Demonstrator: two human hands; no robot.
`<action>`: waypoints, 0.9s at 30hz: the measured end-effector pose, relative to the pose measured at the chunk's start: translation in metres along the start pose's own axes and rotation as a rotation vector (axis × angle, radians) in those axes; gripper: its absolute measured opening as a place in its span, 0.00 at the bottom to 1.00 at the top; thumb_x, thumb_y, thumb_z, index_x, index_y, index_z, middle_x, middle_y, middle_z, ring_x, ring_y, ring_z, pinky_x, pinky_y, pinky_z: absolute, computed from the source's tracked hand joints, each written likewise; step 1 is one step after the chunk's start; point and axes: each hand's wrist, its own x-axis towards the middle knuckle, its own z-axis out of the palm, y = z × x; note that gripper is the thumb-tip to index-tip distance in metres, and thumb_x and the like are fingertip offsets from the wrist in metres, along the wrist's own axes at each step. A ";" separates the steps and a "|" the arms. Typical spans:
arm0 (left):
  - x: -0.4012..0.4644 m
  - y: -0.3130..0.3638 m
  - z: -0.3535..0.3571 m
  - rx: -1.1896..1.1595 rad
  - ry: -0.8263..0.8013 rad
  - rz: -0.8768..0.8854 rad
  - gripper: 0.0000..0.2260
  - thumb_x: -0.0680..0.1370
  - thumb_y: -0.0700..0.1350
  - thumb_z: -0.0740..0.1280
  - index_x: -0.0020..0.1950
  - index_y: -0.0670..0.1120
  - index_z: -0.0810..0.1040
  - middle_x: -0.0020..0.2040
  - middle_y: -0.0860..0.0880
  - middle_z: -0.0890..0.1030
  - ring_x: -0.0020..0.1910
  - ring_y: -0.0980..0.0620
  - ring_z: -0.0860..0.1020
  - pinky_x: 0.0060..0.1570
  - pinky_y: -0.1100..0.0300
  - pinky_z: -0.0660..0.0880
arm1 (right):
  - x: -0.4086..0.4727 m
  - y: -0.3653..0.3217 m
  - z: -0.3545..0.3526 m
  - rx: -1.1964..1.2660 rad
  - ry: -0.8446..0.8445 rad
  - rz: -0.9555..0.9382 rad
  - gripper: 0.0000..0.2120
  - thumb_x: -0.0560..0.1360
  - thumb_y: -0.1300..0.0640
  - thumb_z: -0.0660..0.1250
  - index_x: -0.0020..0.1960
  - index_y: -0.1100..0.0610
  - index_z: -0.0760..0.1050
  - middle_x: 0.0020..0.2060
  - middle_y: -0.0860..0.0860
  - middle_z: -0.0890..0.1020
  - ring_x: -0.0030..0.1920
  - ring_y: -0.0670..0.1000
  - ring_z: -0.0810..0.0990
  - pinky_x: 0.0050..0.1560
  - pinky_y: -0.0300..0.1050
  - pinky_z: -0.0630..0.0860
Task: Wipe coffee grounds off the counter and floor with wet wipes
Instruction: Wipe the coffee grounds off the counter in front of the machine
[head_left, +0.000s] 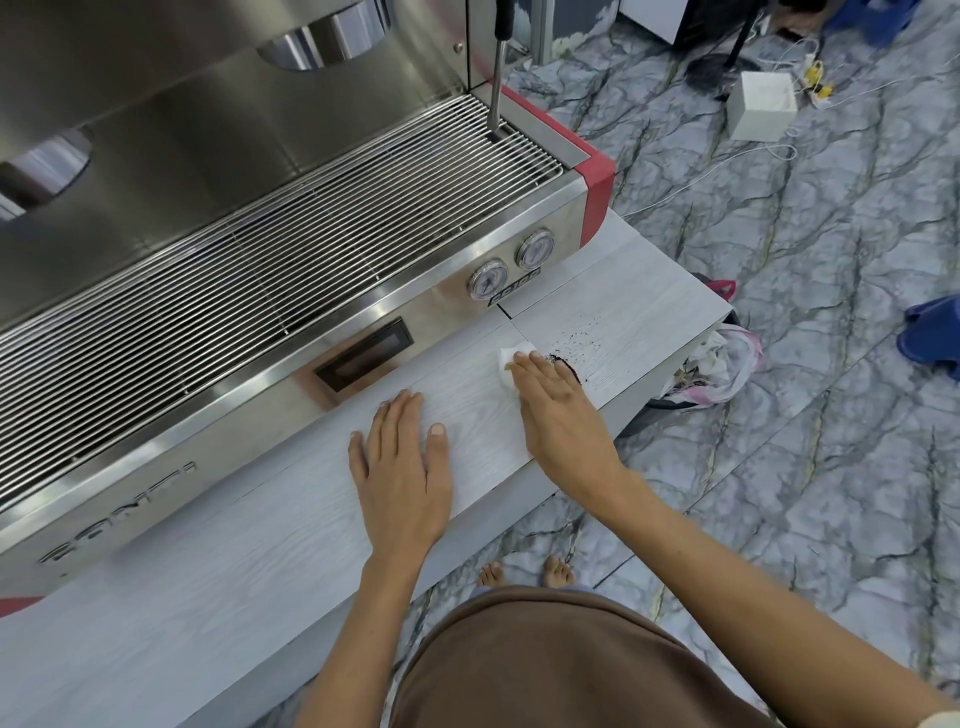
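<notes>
My right hand lies flat on a white wet wipe, pressing it onto the pale wood-grain counter. Most of the wipe is hidden under my fingers. Dark coffee grounds sit in a small heap at my fingertips, with scattered specks just beyond toward the counter's right end. My left hand rests palm down on the counter to the left, fingers spread, holding nothing.
A steel espresso machine with a wire drip grate and two gauges fills the counter behind my hands. On the marbled floor are a plastic bag of waste by the counter's end, a white box, cables and blue slippers.
</notes>
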 end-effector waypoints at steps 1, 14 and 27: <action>0.000 0.000 0.000 -0.001 0.000 -0.001 0.27 0.82 0.60 0.45 0.79 0.53 0.63 0.79 0.56 0.64 0.79 0.58 0.56 0.80 0.50 0.43 | -0.005 -0.004 0.000 0.001 0.003 -0.026 0.19 0.78 0.70 0.58 0.69 0.65 0.68 0.69 0.60 0.71 0.72 0.58 0.65 0.75 0.56 0.57; 0.000 0.001 -0.001 0.001 -0.004 0.004 0.26 0.83 0.58 0.47 0.79 0.52 0.64 0.79 0.55 0.65 0.79 0.57 0.57 0.80 0.47 0.46 | -0.016 -0.029 0.028 -0.033 -0.095 -0.115 0.23 0.80 0.64 0.54 0.75 0.62 0.58 0.75 0.58 0.59 0.76 0.55 0.54 0.77 0.50 0.47; 0.000 -0.002 -0.001 -0.010 -0.004 0.019 0.26 0.83 0.59 0.46 0.78 0.53 0.64 0.79 0.55 0.65 0.79 0.57 0.57 0.79 0.50 0.43 | -0.005 0.003 0.015 -0.057 -0.052 0.005 0.22 0.81 0.62 0.54 0.74 0.62 0.59 0.75 0.57 0.60 0.76 0.54 0.54 0.77 0.51 0.49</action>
